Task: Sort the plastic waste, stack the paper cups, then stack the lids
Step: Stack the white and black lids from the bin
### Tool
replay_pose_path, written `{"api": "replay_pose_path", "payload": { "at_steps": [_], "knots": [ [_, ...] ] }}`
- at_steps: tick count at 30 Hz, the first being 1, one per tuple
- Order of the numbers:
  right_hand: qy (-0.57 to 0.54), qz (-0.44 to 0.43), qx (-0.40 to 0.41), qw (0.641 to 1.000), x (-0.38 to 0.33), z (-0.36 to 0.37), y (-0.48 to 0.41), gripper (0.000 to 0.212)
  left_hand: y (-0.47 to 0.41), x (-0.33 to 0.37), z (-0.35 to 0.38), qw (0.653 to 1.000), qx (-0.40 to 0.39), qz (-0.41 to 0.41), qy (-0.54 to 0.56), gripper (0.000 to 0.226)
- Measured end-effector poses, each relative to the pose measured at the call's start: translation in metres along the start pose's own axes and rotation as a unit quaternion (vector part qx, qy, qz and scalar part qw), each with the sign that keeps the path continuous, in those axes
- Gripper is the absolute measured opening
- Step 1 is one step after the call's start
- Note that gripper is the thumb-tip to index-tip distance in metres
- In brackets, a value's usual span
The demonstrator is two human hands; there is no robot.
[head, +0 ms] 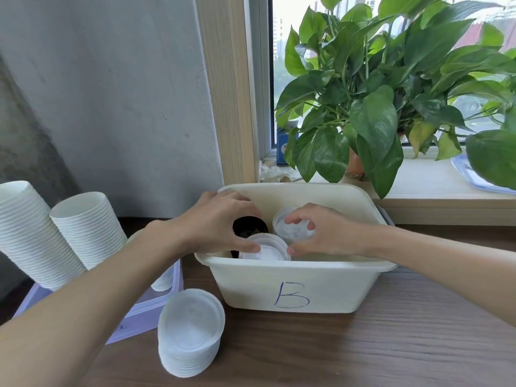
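Windowside surface (pixel 391 331): left hand (pixel 217 222) pinches the front lid (pixel 265 251), right hand (pixel 328 234) the rear lid (pixel 293 229); likely light, flimsy, best gripped by rims.

Left grip (pixel 216 222) and right grip (pixel 321 233) curled, reaching forward.

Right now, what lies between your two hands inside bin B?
In the head view, a white lid lies between the left hand and right hand, both thumbs at its rim; a black round piece sits just behind.
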State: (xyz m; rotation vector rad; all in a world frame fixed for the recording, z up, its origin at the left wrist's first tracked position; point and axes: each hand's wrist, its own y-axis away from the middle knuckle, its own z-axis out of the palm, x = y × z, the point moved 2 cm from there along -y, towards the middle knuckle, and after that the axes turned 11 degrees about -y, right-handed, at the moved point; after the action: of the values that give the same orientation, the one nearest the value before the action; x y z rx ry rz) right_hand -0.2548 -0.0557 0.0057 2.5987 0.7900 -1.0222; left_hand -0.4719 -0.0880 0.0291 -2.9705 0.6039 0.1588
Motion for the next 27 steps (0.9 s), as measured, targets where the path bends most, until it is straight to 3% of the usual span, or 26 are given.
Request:
{"api": "replay_pose_path", "payload": {
  "at_steps": [6,12,19,23,27],
  "knots": [
    [0.003,-0.021,0.009,1.000,-0.007,-0.002,0.001,0.059,0.005,-0.001,-0.002,0.999,0.003,-0.006,0.044,0.073],
    [-0.035,-0.038,0.051,0.997,-0.031,-0.007,0.010,0.045,0.030,-0.003,-0.017,0.988,0.072,-0.036,0.132,0.039],
    [-0.062,-0.117,0.072,0.989,-0.086,0.017,0.045,0.030,0.101,-0.010,-0.025,0.974,0.133,-0.067,0.172,0.051],
    [-0.073,-0.152,0.071,0.983,-0.112,0.044,0.066,0.033,0.145,-0.008,-0.016,0.969,0.143,-0.073,0.188,0.033],
    [-0.093,-0.159,0.052,0.982,-0.120,0.081,0.078,0.039,0.181,-0.005,0.008,0.967,0.134,-0.090,0.198,0.035]
  ]
}}
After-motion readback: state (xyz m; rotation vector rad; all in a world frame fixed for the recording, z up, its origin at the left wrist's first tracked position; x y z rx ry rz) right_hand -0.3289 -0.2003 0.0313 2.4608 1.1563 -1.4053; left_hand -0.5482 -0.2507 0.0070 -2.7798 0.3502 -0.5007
